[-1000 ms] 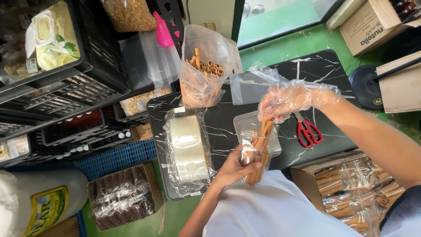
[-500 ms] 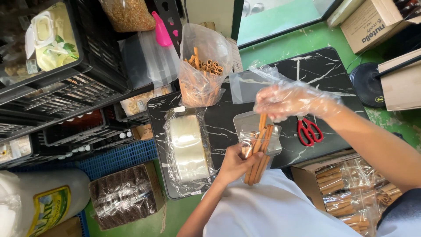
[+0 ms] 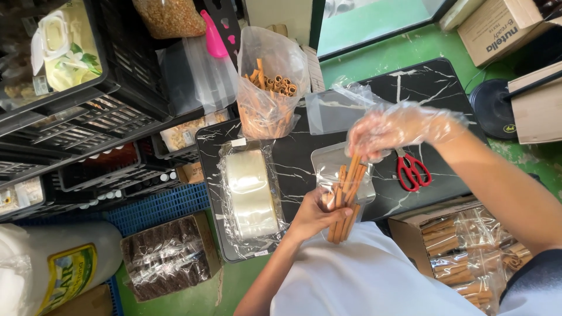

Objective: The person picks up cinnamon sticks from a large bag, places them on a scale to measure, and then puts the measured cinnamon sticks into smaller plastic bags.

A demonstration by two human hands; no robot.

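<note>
Packing step in hand: I am loading cinnamon sticks (image 3: 345,196) into a small clear pouch (image 3: 339,172) at the near edge of the black marble-pattern counter (image 3: 436,88). My left hand (image 3: 313,213), bare, is closed around the lower end of the pouch and the bundle, steadying both. My right hand (image 3: 392,126), in a thin plastic glove, pinches the upper ends of the sticks just above the pouch mouth. The sticks stand partly inside, their lower ends projecting toward me. The supply bag of cinnamon (image 3: 269,93) stands open farther off; red scissors (image 3: 413,169) lie to the right. In my judgement, the next move calls for aligning the bundle and seating it fully without tearing the film.
</note>
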